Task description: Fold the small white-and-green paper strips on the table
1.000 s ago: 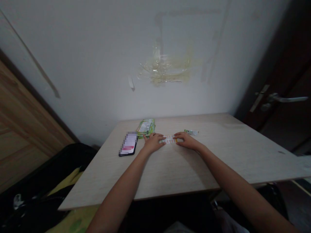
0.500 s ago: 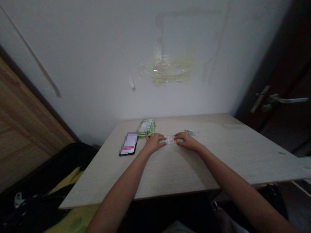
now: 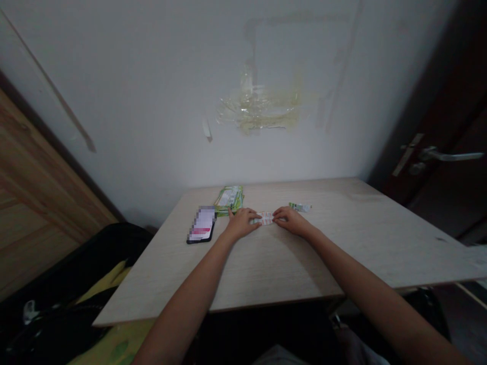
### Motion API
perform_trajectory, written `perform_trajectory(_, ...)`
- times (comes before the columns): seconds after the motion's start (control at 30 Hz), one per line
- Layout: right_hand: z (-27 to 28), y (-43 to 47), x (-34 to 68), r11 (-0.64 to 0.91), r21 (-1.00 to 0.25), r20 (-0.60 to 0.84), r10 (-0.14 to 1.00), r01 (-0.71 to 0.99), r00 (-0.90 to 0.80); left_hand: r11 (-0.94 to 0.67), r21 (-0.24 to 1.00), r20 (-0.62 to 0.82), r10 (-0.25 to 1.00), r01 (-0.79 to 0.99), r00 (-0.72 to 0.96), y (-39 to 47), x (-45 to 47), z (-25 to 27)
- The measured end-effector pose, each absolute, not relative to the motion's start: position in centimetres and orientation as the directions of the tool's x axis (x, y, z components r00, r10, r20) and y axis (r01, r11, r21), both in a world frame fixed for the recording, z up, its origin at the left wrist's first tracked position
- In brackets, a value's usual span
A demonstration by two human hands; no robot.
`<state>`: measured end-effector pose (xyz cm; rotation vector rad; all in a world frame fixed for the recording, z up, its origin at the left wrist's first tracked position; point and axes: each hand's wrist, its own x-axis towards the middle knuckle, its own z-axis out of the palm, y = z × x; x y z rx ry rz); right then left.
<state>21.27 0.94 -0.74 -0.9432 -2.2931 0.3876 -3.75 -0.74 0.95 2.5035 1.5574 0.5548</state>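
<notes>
A small white printed wrapper (image 3: 267, 218) with reddish and green markings lies between my hands, low over the table. My left hand (image 3: 242, 223) has its fingers and thumb closed on the left end. At the right end, my right hand (image 3: 291, 221) pinches the edge with its fingertips. Both ends of the wrapper are hidden under the fingers. Just behind my left hand is a stack of green and white wrappers (image 3: 229, 197). Beyond my right hand lies a narrow green and white folded wrapper (image 3: 301, 207).
A phone (image 3: 203, 224) with a lit screen lies left of my left hand. The pale wooden table (image 3: 274, 274) meets a wall (image 3: 152, 101) with peeling tape at the back. A dark door with a metal handle (image 3: 452, 155) stands on the right.
My right hand has shifted slightly left and its fingers have drawn closer together. The visible part of the wrapper is shorter, its right end drawn in. My left hand has stayed almost still.
</notes>
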Motion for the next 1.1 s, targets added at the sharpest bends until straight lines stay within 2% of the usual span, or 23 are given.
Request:
perform_trajectory(0.4, -0.4, 1.2, 21.6, 0.596, -0.580, 0.330, 0.795, 0.555, -0.509, -0.391, 0.289, 0.258, 0.911, 0.874, 0.322, -1.3, -2.2, 0.8)
perform_trajectory(0.57, 0.0, 1.3, 22.2, 0.649, -0.545, 0.302, 0.742, 0.530, -0.598, -0.391, 0.286, 0.270, 0.909, 0.875, 0.318, -1.2, -2.2, 0.4)
perform_trajectory(0.8, 0.0, 1.0, 22.3, 0.683, -0.490, 0.358, 0.724, 0.541, -0.590, -0.404, 0.286, 0.261, 0.905, 0.869, 0.335, -1.1, -2.5, 0.3)
perform_trajectory(1.1, -0.1, 0.7, 21.1, 0.640, -0.522, 0.398, 0.767, 0.564, -0.503, -0.374, 0.311, 0.229, 0.922, 0.874, 0.313, -1.2, -2.4, 0.5)
